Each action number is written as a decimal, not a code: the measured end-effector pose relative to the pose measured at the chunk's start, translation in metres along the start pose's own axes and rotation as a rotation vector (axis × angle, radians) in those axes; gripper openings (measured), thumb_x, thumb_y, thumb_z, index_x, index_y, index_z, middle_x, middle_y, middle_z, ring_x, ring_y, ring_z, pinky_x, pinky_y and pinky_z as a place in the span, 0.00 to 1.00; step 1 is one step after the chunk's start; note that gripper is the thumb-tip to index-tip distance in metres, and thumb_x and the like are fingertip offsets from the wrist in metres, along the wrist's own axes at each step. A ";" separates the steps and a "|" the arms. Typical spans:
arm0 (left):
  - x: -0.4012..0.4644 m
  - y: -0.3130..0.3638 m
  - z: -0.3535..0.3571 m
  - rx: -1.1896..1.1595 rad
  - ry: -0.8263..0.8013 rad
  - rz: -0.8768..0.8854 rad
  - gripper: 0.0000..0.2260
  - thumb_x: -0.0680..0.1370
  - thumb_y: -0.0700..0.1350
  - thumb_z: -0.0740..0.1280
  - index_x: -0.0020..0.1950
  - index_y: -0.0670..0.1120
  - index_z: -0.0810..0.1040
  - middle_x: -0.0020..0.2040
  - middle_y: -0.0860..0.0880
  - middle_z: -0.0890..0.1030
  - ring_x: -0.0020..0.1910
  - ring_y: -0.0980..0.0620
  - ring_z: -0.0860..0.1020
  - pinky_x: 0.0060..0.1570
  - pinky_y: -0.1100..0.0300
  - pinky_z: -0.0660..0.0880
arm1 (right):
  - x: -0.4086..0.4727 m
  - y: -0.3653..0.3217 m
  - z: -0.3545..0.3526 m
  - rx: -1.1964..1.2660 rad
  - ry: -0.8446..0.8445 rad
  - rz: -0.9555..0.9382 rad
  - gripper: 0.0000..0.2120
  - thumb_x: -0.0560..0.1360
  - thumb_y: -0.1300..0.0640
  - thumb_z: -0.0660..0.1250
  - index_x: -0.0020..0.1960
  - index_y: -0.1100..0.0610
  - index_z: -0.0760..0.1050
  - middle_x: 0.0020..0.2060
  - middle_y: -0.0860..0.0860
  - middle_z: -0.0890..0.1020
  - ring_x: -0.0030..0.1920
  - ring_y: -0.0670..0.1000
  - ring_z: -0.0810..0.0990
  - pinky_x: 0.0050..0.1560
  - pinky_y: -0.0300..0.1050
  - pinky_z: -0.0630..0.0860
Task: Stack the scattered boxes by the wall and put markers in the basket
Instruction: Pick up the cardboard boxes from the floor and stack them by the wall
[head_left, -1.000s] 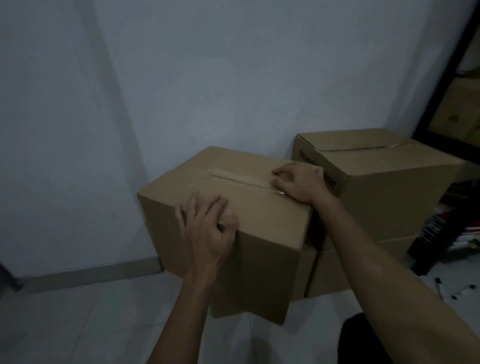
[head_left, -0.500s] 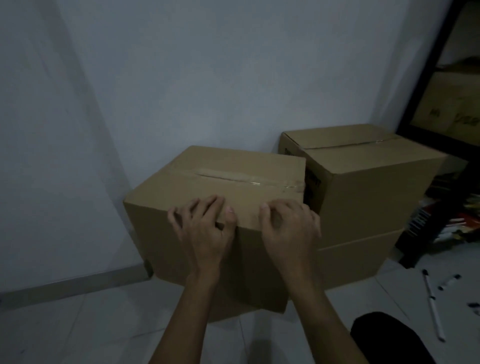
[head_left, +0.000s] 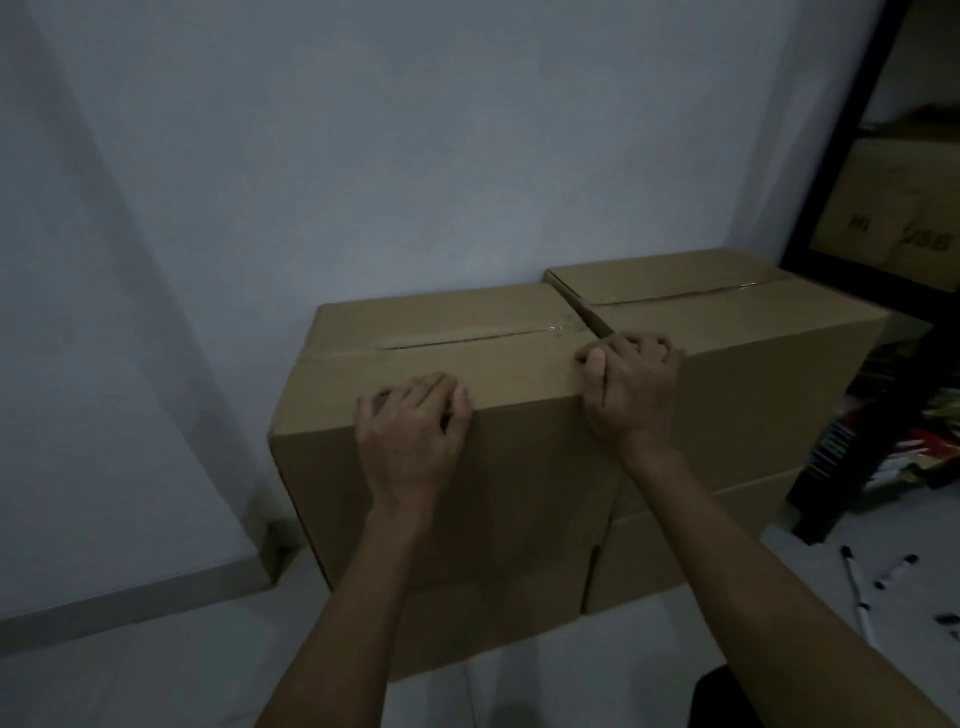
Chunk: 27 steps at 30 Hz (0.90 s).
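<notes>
Dim rm. White wall (head_left: 363, 156) met pale tiled floor (head_left: 130, 675); grey skirting (head_left: 130, 597); black shelf frame (head_left: 841, 156) at rt.

- Pale grey wall (head_left: 363, 156) behind, dimly lit.
- Light tiled floor (head_left: 130, 675) below, with a grey skirting strip (head_left: 130, 597) along the wall's foot.
- Black shelf frame (head_left: 852, 130) at far right, upright and slanting.
- Blurred, colourful clutter (head_left: 883, 447) low beside the frame, too dim to identify.
</notes>
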<state>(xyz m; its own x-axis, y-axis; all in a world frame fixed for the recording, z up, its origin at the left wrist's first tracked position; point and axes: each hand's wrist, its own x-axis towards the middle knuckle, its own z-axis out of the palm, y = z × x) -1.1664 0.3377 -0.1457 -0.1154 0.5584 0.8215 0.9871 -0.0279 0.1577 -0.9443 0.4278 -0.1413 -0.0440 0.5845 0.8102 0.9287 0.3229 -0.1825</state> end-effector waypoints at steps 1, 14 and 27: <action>0.002 0.006 0.005 0.006 0.021 0.003 0.11 0.79 0.51 0.64 0.51 0.50 0.85 0.52 0.54 0.85 0.50 0.55 0.83 0.54 0.54 0.70 | 0.003 0.005 0.005 -0.045 -0.010 0.018 0.21 0.80 0.51 0.50 0.46 0.54 0.81 0.45 0.51 0.83 0.51 0.55 0.74 0.59 0.53 0.63; 0.001 0.014 0.038 0.060 0.154 0.084 0.12 0.80 0.52 0.60 0.54 0.54 0.83 0.53 0.58 0.84 0.54 0.54 0.80 0.55 0.52 0.67 | 0.005 0.025 0.032 0.040 0.056 0.088 0.19 0.79 0.51 0.50 0.50 0.53 0.80 0.48 0.52 0.81 0.48 0.56 0.73 0.52 0.51 0.67; -0.001 0.023 0.016 0.027 -0.106 -0.023 0.13 0.77 0.54 0.63 0.59 0.55 0.80 0.57 0.57 0.82 0.56 0.51 0.75 0.54 0.53 0.62 | -0.001 0.020 0.003 0.020 -0.143 0.072 0.17 0.82 0.49 0.53 0.60 0.51 0.78 0.59 0.50 0.78 0.56 0.55 0.73 0.59 0.53 0.67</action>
<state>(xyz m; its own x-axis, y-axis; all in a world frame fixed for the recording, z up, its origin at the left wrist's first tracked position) -1.1416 0.3500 -0.1520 -0.1271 0.6431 0.7552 0.9872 0.0078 0.1595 -0.9271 0.4361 -0.1477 -0.0306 0.7062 0.7074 0.9240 0.2898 -0.2494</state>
